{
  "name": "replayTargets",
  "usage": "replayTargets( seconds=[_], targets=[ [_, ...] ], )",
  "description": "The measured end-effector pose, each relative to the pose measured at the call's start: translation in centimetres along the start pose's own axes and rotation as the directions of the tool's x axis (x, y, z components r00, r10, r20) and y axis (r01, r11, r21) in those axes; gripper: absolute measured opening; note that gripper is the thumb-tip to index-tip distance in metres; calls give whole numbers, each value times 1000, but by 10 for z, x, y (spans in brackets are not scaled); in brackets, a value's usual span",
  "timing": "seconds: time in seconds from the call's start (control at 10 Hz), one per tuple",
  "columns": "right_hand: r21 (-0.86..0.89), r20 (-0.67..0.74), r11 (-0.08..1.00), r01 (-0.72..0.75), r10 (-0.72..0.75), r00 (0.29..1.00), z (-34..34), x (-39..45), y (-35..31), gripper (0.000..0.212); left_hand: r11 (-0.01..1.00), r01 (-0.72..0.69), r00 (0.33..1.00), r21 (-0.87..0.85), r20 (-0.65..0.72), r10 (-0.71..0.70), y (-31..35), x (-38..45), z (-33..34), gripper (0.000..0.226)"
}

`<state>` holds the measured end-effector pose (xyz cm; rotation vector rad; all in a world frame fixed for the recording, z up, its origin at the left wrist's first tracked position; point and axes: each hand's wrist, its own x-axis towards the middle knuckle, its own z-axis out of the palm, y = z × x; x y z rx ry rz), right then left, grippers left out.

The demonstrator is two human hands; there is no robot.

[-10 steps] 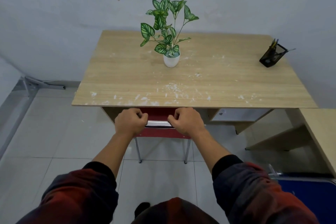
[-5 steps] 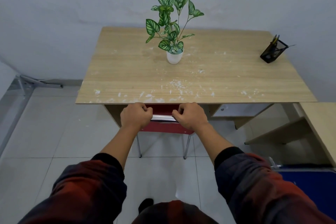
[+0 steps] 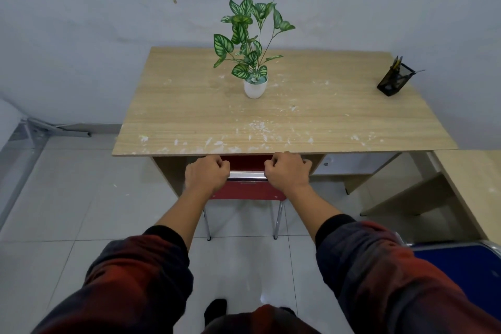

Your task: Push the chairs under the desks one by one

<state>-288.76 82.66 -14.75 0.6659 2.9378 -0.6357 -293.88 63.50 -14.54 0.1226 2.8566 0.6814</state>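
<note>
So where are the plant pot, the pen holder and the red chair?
plant pot (image 3: 255,88), head view, white front.
pen holder (image 3: 393,83), head view, black mesh side.
red chair (image 3: 249,190), head view, backrest below the metal bar.

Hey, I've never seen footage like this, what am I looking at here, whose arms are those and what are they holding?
There is no machine here. A person wears a camera on the head, so the one picture looks forward and down along their own arms. The left hand and right hand both grip the metal top bar of a red chair, whose seat sits under a wooden desk. On the desk stand a potted plant in a white pot and a black pen holder. A blue chair shows at the right edge.
</note>
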Motion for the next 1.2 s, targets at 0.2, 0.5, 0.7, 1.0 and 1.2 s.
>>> replayTargets(
  seconds=[0.2,0.5,0.7,1.0,1.2],
  targets=[
    [8,75,993,-118,117,990,3,-17,7,41,997,-35,999,67,29,34,-6,-17,7,35],
    [131,93,989,-65,53,994,-1,-38,25,55,990,32,974,135,-228,-1,-4,-37,25,46],
    [110,218,989,-101,75,973,-12,-52,28,59,996,-22,989,83,-142,34,-9,-57,35,45],
    [75,465,997,-38,-1,885,-61,-56,-9,57,997,-60,932,-43,355,71,10,-53,-23,48],
    [415,243,905,91,-207,948,-129,-54,-43,45,943,-261,955,-206,88,284,55,-48,-98,38]
  ],
)
